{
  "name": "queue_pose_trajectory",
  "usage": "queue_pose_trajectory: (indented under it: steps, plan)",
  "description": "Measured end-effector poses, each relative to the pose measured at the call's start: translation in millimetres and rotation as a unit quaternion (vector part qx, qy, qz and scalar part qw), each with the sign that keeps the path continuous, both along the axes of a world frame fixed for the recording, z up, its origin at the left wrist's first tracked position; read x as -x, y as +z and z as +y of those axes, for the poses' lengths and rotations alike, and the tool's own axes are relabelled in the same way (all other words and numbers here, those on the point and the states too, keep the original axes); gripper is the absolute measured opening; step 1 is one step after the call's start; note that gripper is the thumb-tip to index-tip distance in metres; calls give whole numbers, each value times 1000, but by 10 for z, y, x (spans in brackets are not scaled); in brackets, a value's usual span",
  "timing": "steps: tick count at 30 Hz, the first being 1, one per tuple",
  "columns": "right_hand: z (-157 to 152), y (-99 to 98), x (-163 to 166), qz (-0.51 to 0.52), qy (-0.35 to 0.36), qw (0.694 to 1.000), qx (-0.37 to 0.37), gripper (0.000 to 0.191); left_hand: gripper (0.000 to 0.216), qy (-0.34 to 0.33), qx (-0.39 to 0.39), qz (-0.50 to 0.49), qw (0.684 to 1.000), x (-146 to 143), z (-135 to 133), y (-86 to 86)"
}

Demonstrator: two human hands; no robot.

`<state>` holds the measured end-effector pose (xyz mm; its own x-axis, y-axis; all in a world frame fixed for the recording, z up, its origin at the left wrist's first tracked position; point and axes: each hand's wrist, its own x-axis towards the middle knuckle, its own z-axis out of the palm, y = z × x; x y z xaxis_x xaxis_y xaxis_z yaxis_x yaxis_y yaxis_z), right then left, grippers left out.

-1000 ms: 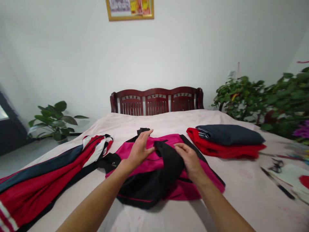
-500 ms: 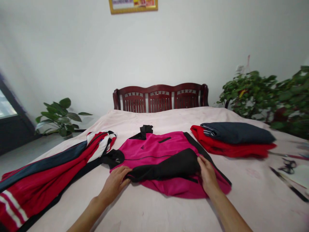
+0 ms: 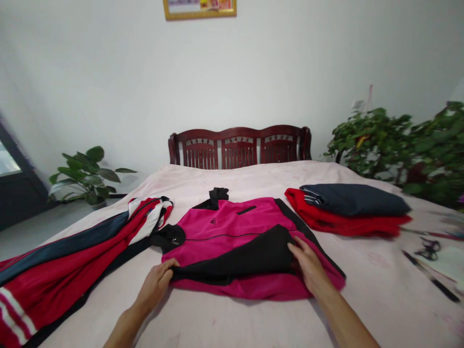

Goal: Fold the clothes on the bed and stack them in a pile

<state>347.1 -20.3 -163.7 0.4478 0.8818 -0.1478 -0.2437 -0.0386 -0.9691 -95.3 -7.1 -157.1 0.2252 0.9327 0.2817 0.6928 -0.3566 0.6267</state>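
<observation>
A pink and black zip jacket (image 3: 224,227) lies front up on the bed in front of me, its collar to the left and its hem to the right. One black sleeve (image 3: 246,251) is folded across the near side of the body. My left hand (image 3: 157,282) is closed on the jacket's near edge at the shoulder, left of the sleeve. My right hand (image 3: 306,263) grips the other end of that sleeve, near the hem; some of its fingers are hidden by cloth.
On the left lie red, navy and white garments (image 3: 79,256). At right are a folded red garment (image 3: 348,224) and dark trousers (image 3: 358,200) stacked on top. Scissors (image 3: 428,249) and a black pen-like stick (image 3: 431,276) lie farther right. Beyond the bedspread (image 3: 232,319) stands a wooden backrest (image 3: 239,147).
My left hand has moved left and nearer, drawing the jacket's near shoulder edge with it. The black sleeve now lies straighter and wider. My right hand has shifted slightly left.
</observation>
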Motion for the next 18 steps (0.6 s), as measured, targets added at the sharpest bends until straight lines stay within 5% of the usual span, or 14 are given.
queue_pose_trajectory:
  steps: [5, 9, 12, 14, 18]
  plan:
    - [198, 132, 172, 9, 41, 999, -31, 50, 29, -8, 51, 94, 994, -43, -54, 74]
    - [536, 437, 558, 42, 27, 994, -99, 40, 42, 3, 18, 168, 986, -319, -141, 182]
    - [696, 794, 1019, 26, 185, 961, -205, 60, 57, -5, -20, 210, 978, -577, -149, 197]
    - [708, 982, 1252, -15, 297, 922, -247, 76, 45, -15, -4, 207, 978, -682, -115, 159]
    - [527, 993, 1142, -127, 302, 912, -245, 55, 36, -2, 28, 132, 991, -625, -28, 36]
